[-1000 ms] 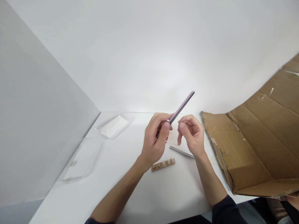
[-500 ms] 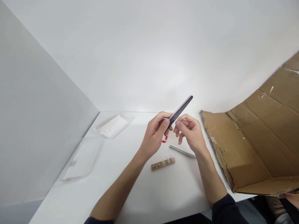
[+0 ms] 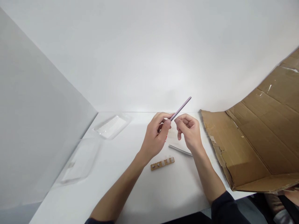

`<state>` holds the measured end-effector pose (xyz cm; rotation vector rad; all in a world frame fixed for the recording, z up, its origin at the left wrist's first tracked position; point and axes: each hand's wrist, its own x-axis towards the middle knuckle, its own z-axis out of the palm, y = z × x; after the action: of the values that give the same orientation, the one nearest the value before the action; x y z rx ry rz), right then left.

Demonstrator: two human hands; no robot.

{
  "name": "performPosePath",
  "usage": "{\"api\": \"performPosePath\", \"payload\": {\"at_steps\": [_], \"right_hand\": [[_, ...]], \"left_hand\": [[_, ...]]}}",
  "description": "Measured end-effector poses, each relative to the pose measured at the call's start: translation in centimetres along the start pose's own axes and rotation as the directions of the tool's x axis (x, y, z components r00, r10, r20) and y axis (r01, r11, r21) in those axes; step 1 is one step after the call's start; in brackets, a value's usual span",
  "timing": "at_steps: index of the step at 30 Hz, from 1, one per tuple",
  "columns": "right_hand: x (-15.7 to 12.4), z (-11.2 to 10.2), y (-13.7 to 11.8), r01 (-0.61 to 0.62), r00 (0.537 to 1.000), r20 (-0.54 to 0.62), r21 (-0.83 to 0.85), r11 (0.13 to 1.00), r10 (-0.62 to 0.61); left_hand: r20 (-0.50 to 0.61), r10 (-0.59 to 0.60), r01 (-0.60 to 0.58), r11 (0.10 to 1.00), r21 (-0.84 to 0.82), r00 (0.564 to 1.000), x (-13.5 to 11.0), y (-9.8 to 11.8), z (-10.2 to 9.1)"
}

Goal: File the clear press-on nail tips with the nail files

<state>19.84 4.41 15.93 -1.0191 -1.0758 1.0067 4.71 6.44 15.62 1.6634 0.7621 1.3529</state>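
Observation:
My left hand [image 3: 156, 133] is closed around the lower part of a nail file [image 3: 181, 107]. The file points up and to the right, its narrow pinkish edge towards me. Close beside it, my right hand [image 3: 188, 129] has thumb and forefinger pinched together and the other fingers curled; anything between the fingertips is too small to make out. Below the hands, a small wooden strip [image 3: 161, 165] with several little pale and grey pieces on top lies on the white table [image 3: 140, 189]. A grey, slightly curved file [image 3: 179, 150] lies partly behind my right forearm.
A clear plastic package [image 3: 112, 127] with something white inside lies at the back left, and another clear pouch [image 3: 80, 163] is nearer on the left edge. An open cardboard box [image 3: 243, 149] stands on the right. White walls rise behind and at left.
The nail file has turned in my left hand: its dark broad face showed before, now its thin edge does. My right hand has shifted slightly left, closer to the file.

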Motion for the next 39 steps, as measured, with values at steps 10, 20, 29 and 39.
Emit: {"api": "performPosePath", "payload": {"at_steps": [10, 20, 29, 39], "right_hand": [[-0.3, 0.3, 0.3, 0.052, 0.998, -0.028, -0.028, 0.998, -0.053], [-0.8, 1.1, 0.3, 0.082, 0.991, -0.101, -0.019, 0.996, -0.083], [-0.8, 1.1, 0.5, 0.082, 0.993, -0.089, 0.033, 0.996, -0.078], [-0.5, 0.9, 0.5, 0.049, 0.997, -0.069, 0.068, 0.996, -0.044]], "left_hand": [[-0.022, -0.019, 0.019, 1.0, 0.005, 1.0, -0.2, -0.1, 0.2], [-0.062, -0.037, 0.038, 0.999, 0.013, 0.997, -0.5, 0.1, 0.9], [-0.074, -0.024, 0.026, 1.0, 0.017, 0.997, -0.6, 0.0, 1.1], [-0.033, -0.031, 0.031, 1.0, 0.003, 0.999, -0.2, 0.2, 0.5]]}}
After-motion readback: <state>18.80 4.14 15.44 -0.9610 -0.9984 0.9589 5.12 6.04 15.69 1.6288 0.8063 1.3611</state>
